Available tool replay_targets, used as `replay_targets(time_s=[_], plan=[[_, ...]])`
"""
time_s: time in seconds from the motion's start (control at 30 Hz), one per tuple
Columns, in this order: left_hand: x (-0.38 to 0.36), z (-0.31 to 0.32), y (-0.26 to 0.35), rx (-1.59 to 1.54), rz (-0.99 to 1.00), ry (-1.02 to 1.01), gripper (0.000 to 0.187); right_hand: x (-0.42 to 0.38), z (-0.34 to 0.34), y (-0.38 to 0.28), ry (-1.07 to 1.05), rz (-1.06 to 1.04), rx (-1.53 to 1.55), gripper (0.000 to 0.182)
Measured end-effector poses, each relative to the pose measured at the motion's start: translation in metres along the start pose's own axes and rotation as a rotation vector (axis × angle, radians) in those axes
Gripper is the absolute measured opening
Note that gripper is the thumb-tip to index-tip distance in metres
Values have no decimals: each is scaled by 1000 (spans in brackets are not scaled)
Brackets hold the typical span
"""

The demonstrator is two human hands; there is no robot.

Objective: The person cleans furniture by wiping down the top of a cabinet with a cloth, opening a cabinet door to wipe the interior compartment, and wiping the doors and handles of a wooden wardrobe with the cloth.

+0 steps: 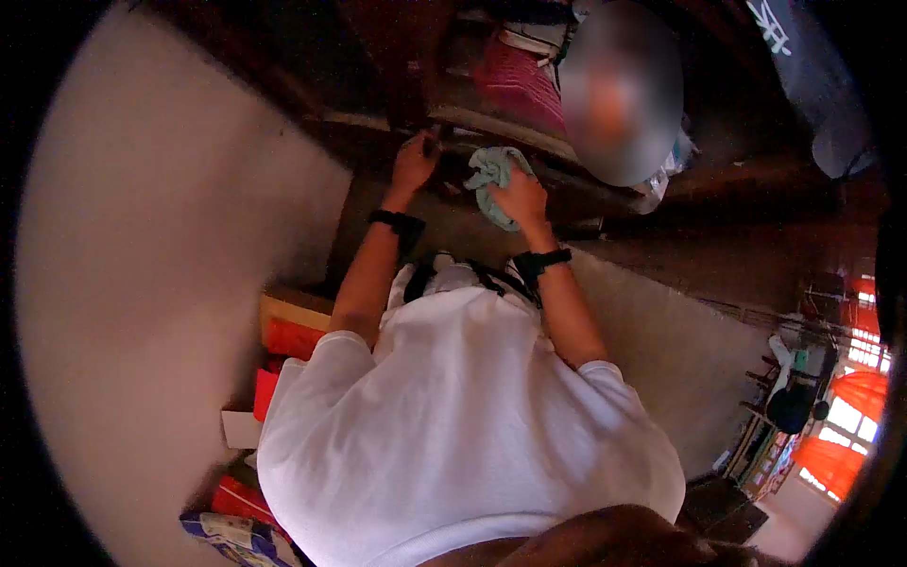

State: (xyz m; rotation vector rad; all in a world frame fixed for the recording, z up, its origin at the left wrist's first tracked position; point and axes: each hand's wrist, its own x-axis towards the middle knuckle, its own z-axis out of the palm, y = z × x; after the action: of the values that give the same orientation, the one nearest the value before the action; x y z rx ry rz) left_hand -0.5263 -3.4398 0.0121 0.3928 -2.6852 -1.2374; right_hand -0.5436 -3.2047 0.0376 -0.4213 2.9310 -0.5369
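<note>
A crumpled pale green cloth [493,168] is bunched in my right hand [522,197], whose fingers are closed over it. The cloth lies close against the dark wooden front of a cabinet [557,184]. To its left, my left hand [414,163] is raised at the same dark wood, fingers curled together near a small dark part. Shadow hides what those fingers grip, if anything. Both wrists wear black bands.
Behind the wooden edge sits a pink-red striped cloth [518,83], with a blurred patch beside it. Boxes [295,310] and red items stand low at my left, along a pale wall [161,236]. A dark cap [841,142] shows at upper right, orange curtains [831,458] at far right.
</note>
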Motion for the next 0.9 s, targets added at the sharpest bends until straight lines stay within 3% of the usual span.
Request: replay_targets(time_s=[0.13, 0.27, 0.33, 0.4, 0.47, 0.53, 0.57, 0.63, 0.7, 0.77, 0.83, 0.87, 0.9], plan=[[10, 3, -14, 2, 17, -25, 30, -21, -30, 18, -146, 107, 59, 81], [8, 7, -12, 25, -44, 16, 30, -41, -40, 95, -28, 305, 13, 75], [7, 21, -31, 64, -5, 62, 32, -51, -39, 137, 189, 245, -94, 81], [10, 43, -56, -22, 70, 92, 35, -56, -61, 164, 174, 291, -106, 81], [15, 29, -56, -84, 167, 89, 37, -53, -58, 154, 182, 370, -67, 80], [0, 8, -13, -7, 6, 54, 40, -46, -61, 142, 155, 382, -138, 78], [-4, 4, -2, -9, 18, 51, 40, -43, -62, 137, 150, 389, -164, 77], [-7, 0, 20, 342, 80, 99, 45, -33, -54, 114, 102, 147, -42, 77], [-22, 0, 39, 406, 184, 132, 48, -19, -39, 74, -13, 205, -47, 76], [-24, 5, 43, 474, 271, 159, 52, -3, -9, 48, 5, 36, 135, 75], [-26, 16, 27, -119, 384, -272, 64, 3, -11, -2, -68, -99, 225, 74], [-30, 12, 27, -114, 383, -270, 64, 9, -8, -21, -95, -128, 241, 72], [-37, 5, 29, -217, 133, -366, 72, 16, -4, -37, -122, -158, 259, 71]])
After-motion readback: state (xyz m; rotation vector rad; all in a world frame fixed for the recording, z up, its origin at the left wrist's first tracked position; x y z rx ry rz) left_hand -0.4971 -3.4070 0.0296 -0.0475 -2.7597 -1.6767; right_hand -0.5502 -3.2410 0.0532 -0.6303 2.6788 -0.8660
